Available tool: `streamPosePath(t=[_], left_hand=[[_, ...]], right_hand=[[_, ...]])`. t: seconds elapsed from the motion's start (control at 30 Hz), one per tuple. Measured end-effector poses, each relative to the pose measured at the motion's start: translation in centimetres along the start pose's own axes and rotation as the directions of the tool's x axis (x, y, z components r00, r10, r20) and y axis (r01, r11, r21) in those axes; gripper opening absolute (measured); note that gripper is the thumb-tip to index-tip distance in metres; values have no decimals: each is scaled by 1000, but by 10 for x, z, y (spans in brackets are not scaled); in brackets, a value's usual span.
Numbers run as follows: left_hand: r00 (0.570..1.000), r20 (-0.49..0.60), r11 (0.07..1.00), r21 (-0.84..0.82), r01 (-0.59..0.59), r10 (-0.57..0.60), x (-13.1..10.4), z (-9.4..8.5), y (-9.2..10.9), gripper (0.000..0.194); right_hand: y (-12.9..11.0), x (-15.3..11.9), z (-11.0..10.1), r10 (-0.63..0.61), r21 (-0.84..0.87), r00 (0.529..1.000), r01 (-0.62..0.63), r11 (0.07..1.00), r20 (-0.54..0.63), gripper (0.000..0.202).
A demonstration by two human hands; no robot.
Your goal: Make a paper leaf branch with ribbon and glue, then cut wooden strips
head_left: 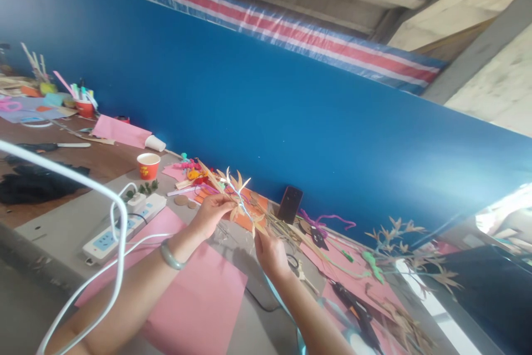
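cable point(122, 233) before left forearm point(141, 295), phone point(290, 204) beyond hands point(213, 215)

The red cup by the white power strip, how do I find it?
Find the big blue wall, then the grey table below. On the left, just past the far end of the white power strip, is the red cup. It has yellow marks and nothing sticking out, unlike the pen cup, and stands upright, unlike the tipped white cup.
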State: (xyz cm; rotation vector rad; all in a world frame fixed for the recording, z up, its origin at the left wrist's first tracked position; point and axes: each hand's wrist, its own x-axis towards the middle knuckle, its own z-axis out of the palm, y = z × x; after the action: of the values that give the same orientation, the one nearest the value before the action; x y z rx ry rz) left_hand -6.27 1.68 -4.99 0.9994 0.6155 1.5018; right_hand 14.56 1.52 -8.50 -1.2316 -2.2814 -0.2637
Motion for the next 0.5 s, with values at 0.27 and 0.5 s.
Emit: streamPosePath(t=[0.27,0.5], left_hand=[[988,39,981,-120,152,-148,6,-11,-2,15],[985,-44,980,-115,161,-167,4,-5,0,27]], right_hand=[[-12,1,4,6,258,997,-27,966,82,25],[-4,0,6,155,411,970,-221,884,189,25]])
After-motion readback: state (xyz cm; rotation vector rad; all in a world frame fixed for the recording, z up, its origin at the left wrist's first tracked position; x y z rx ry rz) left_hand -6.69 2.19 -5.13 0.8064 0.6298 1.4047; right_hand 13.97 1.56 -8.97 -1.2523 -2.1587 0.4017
